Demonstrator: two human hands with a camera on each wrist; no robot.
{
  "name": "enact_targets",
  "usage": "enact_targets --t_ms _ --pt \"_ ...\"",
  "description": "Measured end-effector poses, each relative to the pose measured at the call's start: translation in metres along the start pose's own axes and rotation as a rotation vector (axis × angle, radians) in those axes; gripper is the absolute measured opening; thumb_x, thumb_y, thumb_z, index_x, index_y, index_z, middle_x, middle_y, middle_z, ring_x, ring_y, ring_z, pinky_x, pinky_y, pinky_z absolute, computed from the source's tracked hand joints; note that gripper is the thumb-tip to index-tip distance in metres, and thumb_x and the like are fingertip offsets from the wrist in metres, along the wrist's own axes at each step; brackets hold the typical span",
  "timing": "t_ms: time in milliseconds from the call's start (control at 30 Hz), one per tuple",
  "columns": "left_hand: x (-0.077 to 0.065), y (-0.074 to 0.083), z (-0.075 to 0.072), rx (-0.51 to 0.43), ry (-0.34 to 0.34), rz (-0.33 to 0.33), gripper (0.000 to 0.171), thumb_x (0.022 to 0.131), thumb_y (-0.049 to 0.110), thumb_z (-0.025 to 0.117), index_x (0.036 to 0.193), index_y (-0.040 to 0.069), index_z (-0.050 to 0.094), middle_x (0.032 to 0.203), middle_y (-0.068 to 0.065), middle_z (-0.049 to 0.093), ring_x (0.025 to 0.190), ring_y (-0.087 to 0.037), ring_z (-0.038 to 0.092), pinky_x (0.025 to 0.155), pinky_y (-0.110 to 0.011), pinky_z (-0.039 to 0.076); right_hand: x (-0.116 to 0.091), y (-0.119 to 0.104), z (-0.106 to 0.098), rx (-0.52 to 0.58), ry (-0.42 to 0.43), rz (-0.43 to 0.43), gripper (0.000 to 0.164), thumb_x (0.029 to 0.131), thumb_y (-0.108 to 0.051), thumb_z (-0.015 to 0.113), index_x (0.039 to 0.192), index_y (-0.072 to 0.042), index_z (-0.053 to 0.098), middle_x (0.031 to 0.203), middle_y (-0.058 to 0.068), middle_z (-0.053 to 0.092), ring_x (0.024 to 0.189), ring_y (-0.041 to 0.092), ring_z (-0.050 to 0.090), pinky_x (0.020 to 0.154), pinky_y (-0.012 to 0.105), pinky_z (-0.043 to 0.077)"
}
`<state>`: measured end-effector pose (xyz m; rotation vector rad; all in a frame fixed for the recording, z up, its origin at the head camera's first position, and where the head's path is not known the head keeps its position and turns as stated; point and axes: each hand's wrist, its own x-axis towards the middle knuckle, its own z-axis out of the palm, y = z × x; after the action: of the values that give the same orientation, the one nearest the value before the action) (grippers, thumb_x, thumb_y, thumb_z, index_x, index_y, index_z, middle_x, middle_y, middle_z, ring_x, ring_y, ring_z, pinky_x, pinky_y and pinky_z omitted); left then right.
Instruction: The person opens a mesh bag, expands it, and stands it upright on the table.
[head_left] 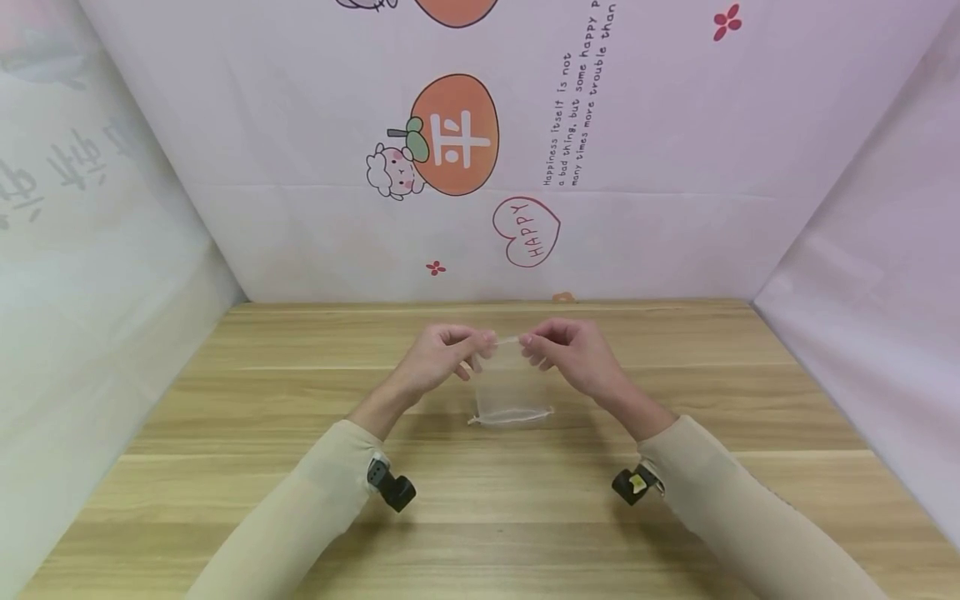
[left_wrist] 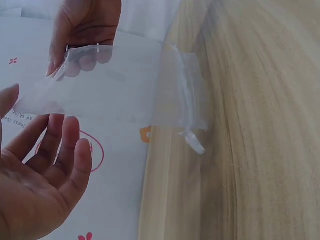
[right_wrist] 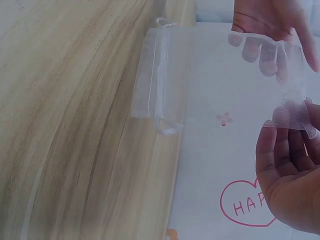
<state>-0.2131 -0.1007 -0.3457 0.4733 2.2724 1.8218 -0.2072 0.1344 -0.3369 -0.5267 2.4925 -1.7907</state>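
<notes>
Between the two hands hangs a sheer white drawstring pouch [head_left: 513, 387], see-through like organza, its gathered drawstring end [left_wrist: 187, 95] lowest, with small cord loops [right_wrist: 167, 127] sticking out at the sides. The left hand [head_left: 442, 357] pinches one upper corner between thumb and fingers. At the opposite upper corner the right hand [head_left: 576, 357] pinches the fabric in the same way. Several fingertips of both hands show through the cloth in the wrist views. The pouch looks flat, and nothing is visible inside it.
A wood-grain table [head_left: 495, 517] lies beneath the hands. Behind it stands a white printed backdrop [head_left: 645, 233] with orange fruit drawings and lettering, and pale cloth walls [head_left: 97, 333] close both sides. Black wrist cameras [head_left: 392, 485] sit on both sleeves.
</notes>
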Motion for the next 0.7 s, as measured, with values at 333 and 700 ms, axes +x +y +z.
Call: enact_targets --t_ms 333,700 --pt "0.0 0.0053 -0.0005 0.114 -0.047 0.005 0.023 0.095 0.024 0.072 0.099 0.003 0.077 0.089 -0.012 0.073 0.076 -0.022 0.067 0.074 -0.04 0.057 0.001 -0.0009 0.0004 -0.001 -0.004 -0.02 0.011 0.094 -0.008 0.071 0.097 0.003 0.072 0.084 0.012 0.069 0.076 0.024 0.065 0.069 0.032 0.058" --pt "0.002 0.0064 0.0024 0.145 0.04 -0.037 0.013 0.09 0.019 0.078 0.094 0.007 0.077 0.087 -0.01 0.071 0.074 -0.021 0.065 0.068 -0.035 0.055 0.0017 -0.0042 0.0018 -0.041 -0.021 0.046 0.011 0.093 -0.011 0.073 0.097 0.0 0.071 0.091 0.02 0.069 0.085 0.041 0.063 0.071 0.034 0.058"
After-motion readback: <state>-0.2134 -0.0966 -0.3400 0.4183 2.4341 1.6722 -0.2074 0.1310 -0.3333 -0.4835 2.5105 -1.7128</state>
